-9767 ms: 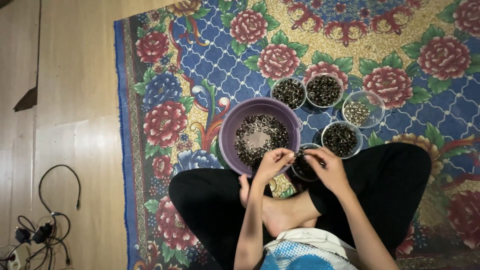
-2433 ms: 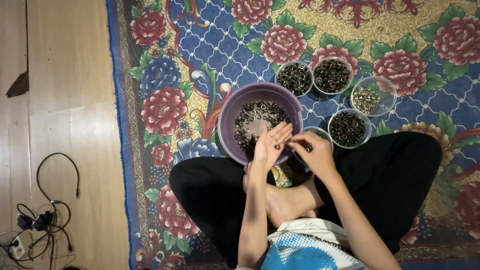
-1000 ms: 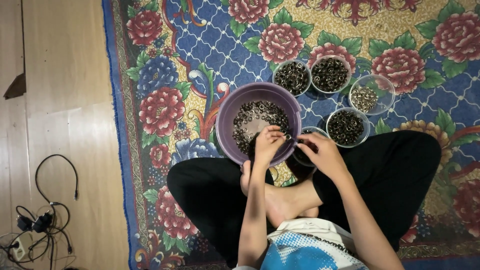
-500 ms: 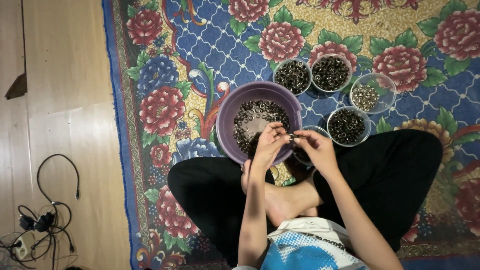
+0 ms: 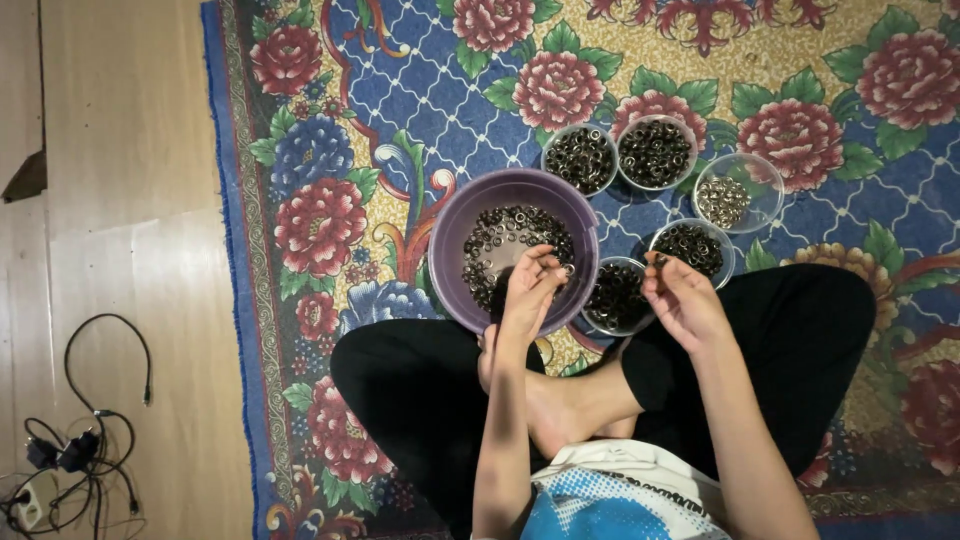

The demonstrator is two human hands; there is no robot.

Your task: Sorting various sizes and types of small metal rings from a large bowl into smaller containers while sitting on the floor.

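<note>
A person sits cross-legged on a floral rug point(image 5: 330, 130) with a purple bowl point(image 5: 452, 225) of small dark metal rings just ahead of the knees. The left hand point(image 5: 530, 285) hangs over the near rim of that bowl, fingers curled together, seemingly pinching one ring; the grip itself is too small to make out for sure. The right hand point(image 5: 685, 300) is just right of the bowl, fingertips drawn together on a tiny piece above a small clear bowl point(image 5: 615, 295) that touches the purple bowl's right side. Four more small clear bowls point(image 5: 655, 150) of sorted rings stand beyond and to the right of the purple bowl, packed close.

The likely slips: a ring dropped from the fingertips would vanish in the busy rug pattern, and with the dishes so crowded, a piece could land in the wrong one. A wrist or knee nudging the purple bowl's rim could tip it.
</note>
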